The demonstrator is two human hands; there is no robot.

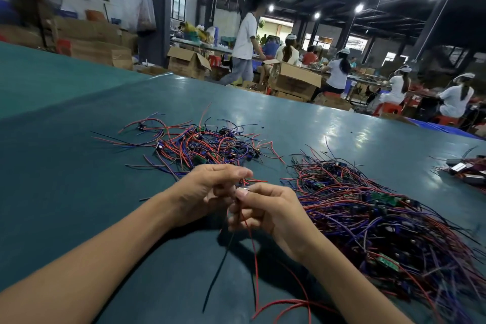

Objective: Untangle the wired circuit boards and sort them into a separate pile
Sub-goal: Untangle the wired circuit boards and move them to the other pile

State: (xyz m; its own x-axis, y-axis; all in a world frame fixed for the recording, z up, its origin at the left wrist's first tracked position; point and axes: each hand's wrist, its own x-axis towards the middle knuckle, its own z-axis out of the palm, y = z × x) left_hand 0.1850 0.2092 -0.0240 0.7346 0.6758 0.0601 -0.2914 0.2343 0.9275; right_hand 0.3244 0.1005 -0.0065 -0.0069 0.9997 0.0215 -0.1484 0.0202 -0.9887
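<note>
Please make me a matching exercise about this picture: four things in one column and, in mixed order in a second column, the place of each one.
Things:
1. small pile
2. big pile
3. held wires
4. boxes

Places:
a. past the far edge of the table
b. on the table, right of the right hand
c. pinched by both hands, hanging toward the person
d. on the table, beyond the left hand

Pairs: 1-d, 2-b, 3-c, 4-a.
</note>
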